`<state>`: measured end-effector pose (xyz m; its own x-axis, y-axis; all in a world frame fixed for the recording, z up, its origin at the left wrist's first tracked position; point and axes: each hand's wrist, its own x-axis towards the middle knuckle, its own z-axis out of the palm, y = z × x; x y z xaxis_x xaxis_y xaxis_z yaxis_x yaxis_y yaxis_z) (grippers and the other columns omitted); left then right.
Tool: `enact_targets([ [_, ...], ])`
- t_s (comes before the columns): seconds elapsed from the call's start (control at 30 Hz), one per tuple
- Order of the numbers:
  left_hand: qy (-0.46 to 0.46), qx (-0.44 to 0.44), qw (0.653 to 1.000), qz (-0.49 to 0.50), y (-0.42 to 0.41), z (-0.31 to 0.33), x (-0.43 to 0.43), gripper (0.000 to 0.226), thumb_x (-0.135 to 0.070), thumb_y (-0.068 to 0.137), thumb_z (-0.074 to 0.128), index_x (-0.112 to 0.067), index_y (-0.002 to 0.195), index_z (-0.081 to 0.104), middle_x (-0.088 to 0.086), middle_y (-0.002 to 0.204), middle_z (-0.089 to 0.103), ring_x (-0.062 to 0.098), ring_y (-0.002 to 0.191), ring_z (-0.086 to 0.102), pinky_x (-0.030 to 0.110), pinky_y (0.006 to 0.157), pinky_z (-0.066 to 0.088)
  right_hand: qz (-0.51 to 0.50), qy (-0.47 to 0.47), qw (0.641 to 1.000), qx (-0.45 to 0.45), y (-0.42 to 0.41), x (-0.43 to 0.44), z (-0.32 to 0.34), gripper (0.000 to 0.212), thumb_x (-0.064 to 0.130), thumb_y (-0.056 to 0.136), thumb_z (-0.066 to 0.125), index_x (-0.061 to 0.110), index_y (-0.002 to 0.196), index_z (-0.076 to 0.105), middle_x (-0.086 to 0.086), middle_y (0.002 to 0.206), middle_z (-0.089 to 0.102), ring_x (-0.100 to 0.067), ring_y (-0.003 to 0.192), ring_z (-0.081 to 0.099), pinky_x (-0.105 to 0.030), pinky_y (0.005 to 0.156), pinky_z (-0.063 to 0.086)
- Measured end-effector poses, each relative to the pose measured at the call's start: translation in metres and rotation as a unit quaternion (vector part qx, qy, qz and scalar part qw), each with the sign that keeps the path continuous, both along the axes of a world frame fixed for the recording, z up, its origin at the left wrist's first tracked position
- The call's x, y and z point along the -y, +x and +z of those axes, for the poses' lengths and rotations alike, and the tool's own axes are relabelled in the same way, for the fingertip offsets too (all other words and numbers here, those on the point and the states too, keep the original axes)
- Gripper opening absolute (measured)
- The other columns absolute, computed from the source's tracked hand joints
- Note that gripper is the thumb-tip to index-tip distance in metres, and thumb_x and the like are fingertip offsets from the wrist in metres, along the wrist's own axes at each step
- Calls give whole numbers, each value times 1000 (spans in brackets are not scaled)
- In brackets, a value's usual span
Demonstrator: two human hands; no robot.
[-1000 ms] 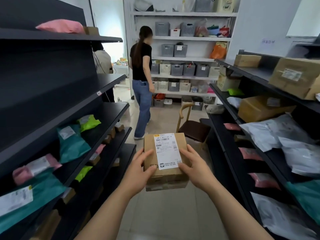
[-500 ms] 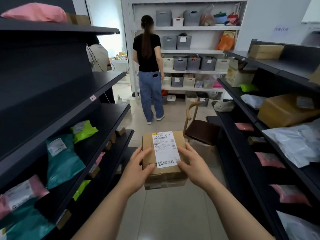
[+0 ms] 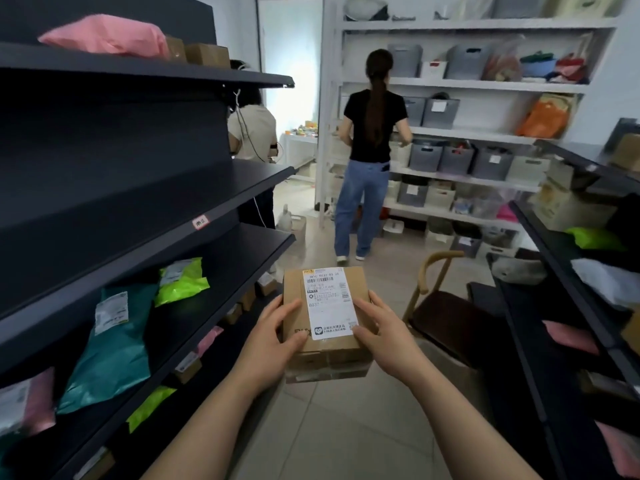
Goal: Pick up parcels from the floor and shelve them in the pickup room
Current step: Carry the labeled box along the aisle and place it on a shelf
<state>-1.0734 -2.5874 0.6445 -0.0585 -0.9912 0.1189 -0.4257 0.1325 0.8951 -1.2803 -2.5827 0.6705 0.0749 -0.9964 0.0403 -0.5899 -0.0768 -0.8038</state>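
Note:
A small brown cardboard parcel (image 3: 294, 289) with a white shipping label on top is held in front of me over the tiled aisle floor. My left hand (image 3: 268, 344) grips its left side and my right hand (image 3: 384, 337) grips its right side, thumbs on top. A second, flatter box seems stacked beneath it, mostly hidden by my hands. Dark shelving (image 3: 214, 188) runs along my left, holding a teal bag (image 3: 114, 344), a lime bag (image 3: 183, 282) and a pink bag (image 3: 104, 36).
A person in a black top (image 3: 375, 126) stands ahead at the white rack (image 3: 485, 83) of grey bins. Another person (image 3: 252, 129) is behind the left shelving. A wooden chair (image 3: 446, 317) stands at right, beside dark shelving (image 3: 554, 271) with bagged parcels.
I have moved forward down the aisle with the parcel held in both hands. The person in black has turned away and stepped up to the white rack.

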Motion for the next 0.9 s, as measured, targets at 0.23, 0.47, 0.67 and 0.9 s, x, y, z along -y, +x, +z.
enact_targets([
  [0.23, -10, -10, 997, 70, -21, -3, 57, 56, -18, 84, 68, -30, 136, 48, -16, 152, 24, 1, 133, 30, 30, 112, 31, 69, -4, 998, -7, -20, 89, -1, 55, 15, 92, 52, 37, 141, 37, 10, 158, 12, -17, 143, 22, -38, 114, 30],
  [0.47, -7, 2, 993, 119, -13, 2, 103, 56, -18, 84, 69, -29, 135, 50, -12, 152, 26, 6, 136, 32, 32, 114, 30, 113, -6, 993, 18, -8, 153, -3, 54, 12, 93, 49, 36, 140, 40, 12, 156, 16, -14, 143, 22, -39, 114, 31],
  [0.67, -3, -4, 991, 135, 7, 12, 154, 57, -20, 83, 70, -33, 134, 50, -17, 150, 25, 8, 135, 35, 39, 111, 35, 132, -17, 991, 27, 12, 214, 1, 52, 13, 92, 47, 35, 140, 41, 13, 157, 14, -13, 142, 24, -40, 113, 33],
  [0.9, -30, 28, 988, 148, 36, 41, 216, 57, -21, 84, 69, -30, 136, 48, -18, 147, 27, -1, 130, 29, 25, 110, 28, 136, -30, 990, 31, 42, 278, 28, 53, 10, 93, 46, 31, 141, 39, 12, 157, 15, -14, 143, 23, -38, 113, 32],
])
